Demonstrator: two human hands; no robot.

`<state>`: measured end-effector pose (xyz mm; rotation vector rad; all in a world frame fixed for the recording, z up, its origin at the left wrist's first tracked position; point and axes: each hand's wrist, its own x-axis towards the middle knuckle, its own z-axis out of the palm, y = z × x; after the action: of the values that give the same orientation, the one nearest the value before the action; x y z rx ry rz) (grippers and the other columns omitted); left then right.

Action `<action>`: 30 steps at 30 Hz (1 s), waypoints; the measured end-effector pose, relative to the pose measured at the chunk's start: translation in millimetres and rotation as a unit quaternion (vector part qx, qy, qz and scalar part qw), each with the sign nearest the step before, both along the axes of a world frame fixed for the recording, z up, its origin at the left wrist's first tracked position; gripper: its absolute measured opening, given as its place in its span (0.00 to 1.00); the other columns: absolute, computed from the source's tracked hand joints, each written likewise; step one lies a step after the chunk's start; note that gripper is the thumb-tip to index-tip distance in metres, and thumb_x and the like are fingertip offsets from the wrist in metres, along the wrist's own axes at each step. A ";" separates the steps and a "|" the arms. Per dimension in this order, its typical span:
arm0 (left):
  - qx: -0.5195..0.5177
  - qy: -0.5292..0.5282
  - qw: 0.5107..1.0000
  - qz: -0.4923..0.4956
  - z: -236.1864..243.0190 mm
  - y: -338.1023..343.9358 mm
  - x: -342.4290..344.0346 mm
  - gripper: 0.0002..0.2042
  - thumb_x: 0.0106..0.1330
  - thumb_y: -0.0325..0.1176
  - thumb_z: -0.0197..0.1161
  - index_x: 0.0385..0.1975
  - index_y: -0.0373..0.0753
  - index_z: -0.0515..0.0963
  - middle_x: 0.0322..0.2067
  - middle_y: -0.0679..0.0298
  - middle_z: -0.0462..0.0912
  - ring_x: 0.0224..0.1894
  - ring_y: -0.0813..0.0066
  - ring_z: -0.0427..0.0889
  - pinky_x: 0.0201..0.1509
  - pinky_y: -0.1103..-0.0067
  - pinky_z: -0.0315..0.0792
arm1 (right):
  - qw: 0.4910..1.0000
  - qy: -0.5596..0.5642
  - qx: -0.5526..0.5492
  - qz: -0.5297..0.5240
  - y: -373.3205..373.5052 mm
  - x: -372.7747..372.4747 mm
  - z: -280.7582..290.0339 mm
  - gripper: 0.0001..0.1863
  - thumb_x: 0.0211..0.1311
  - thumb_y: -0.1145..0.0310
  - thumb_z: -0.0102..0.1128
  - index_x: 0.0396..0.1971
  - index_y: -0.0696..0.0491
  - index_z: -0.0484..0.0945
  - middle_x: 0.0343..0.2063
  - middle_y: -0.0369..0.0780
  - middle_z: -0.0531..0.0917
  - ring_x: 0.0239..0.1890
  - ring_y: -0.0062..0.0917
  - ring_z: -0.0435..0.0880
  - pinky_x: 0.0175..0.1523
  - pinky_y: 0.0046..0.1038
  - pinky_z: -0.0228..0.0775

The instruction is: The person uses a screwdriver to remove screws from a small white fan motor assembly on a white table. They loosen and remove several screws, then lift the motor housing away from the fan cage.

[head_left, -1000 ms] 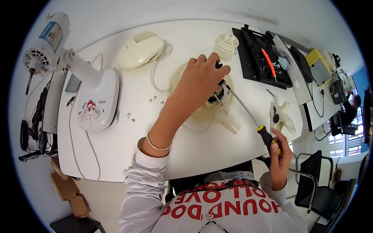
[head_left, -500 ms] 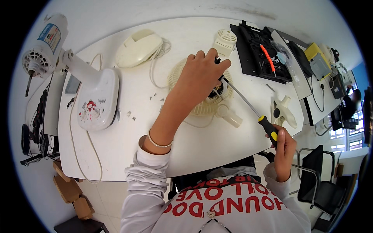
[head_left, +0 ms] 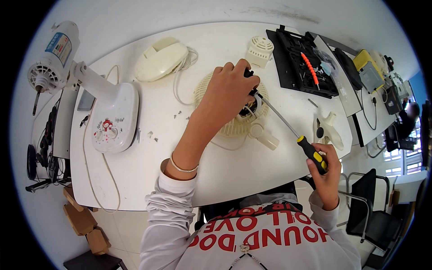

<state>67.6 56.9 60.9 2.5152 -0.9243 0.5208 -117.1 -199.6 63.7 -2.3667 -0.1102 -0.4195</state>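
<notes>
A table (head_left: 157, 180) bears a ribbed housing (head_left: 231, 129), stand (head_left: 121, 119) and toolbox (head_left: 294, 58).

A plain white wall (head_left: 202, 12) spans the top of the frame, with dark smudges toward the upper right. A broad white table with a smooth top and rounded corners (head_left: 157, 180) fills the middle; a second white-topped table (head_left: 379, 118) stands at the right. Pale, glossy floor tiles (head_left: 123, 227) show at lower left, near a flat black seat (head_left: 92, 261). At lower right is a black chair with a curved metal frame (head_left: 361, 198). Bright light fills a barred window (head_left: 413, 168) at far right, below a blue wall section (head_left: 416, 87).
</notes>
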 end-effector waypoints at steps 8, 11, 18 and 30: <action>-0.013 0.023 1.000 -0.004 1.5 0.8 0.5 0.11 0.54 0.33 0.73 0.35 0.43 0.80 0.51 0.64 0.76 0.42 0.63 0.76 0.53 0.69 0.70 | 0.985 0.105 0.131 -0.033 -1.2 1.0 3.7 0.15 0.70 0.71 0.54 0.52 0.59 0.79 0.31 0.39 0.80 0.25 0.16 0.73 0.32 0.20 0.67; -0.012 0.026 1.000 -0.003 1.8 0.8 0.0 0.11 0.54 0.33 0.73 0.35 0.43 0.80 0.51 0.64 0.75 0.43 0.63 0.76 0.53 0.69 0.70 | 0.972 0.154 0.175 -0.039 -1.4 2.6 3.9 0.15 0.69 0.71 0.55 0.53 0.58 0.78 0.32 0.39 0.80 0.25 0.16 0.73 0.32 0.20 0.67; -0.018 0.029 0.999 -0.007 2.4 1.2 1.5 0.11 0.54 0.33 0.73 0.36 0.43 0.81 0.52 0.64 0.75 0.44 0.63 0.76 0.53 0.69 0.70 | 0.991 0.087 0.099 -0.003 -1.5 7.6 -1.8 0.31 0.50 0.81 0.70 0.57 0.54 0.74 0.40 0.38 0.75 0.33 0.20 0.76 0.37 0.20 0.69; -0.011 0.024 1.000 0.001 2.4 -0.4 0.6 0.11 0.53 0.33 0.73 0.36 0.43 0.81 0.52 0.64 0.75 0.43 0.64 0.77 0.52 0.69 0.70 | 0.953 0.169 0.250 -0.024 -6.5 7.2 -3.8 0.16 0.68 0.68 0.61 0.52 0.58 0.78 0.32 0.36 0.80 0.22 0.13 0.72 0.27 0.16 0.64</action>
<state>68.3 56.5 63.3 2.4977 -0.8946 0.4673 -110.0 -206.1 59.9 -1.9051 0.1939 -0.0443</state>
